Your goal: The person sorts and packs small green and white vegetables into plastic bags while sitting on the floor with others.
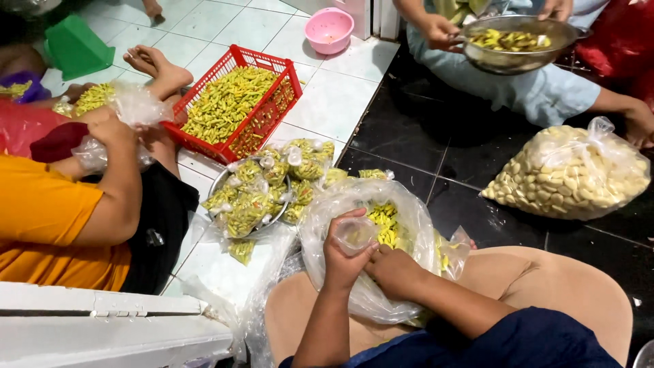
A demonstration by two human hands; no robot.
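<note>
Lower centre of frame: the person's left hand (345, 253) held a small clear bag (354, 234), fingers curled round its mouth. The right hand (394, 270) met it from the right, fingertips pinched at the same small bag's edge; whether it also held chilies could not be told. Both hands sat over a large clear bag (371, 255) on the lap, holding yellow-green chilies (383, 219).

Judgement: step in hand was opening or filling one small bag from the large one. The next move would call for keeping the mouth spread while chilies go in, then closing it.

Middle of frame: a metal tray (219, 178) heaped with filled small packets (262, 187) on the white tile floor (334, 102). Behind it, a red basket (255, 126) of loose chilies. Right: a tied bag of pale round pieces (572, 174) on dark floor.

Left edge: another person in an orange shirt (41, 211) gripped a plastic bag. Upper right: a third person held a metal bowl (518, 44). Top centre: a pink bowl (329, 28).
</note>
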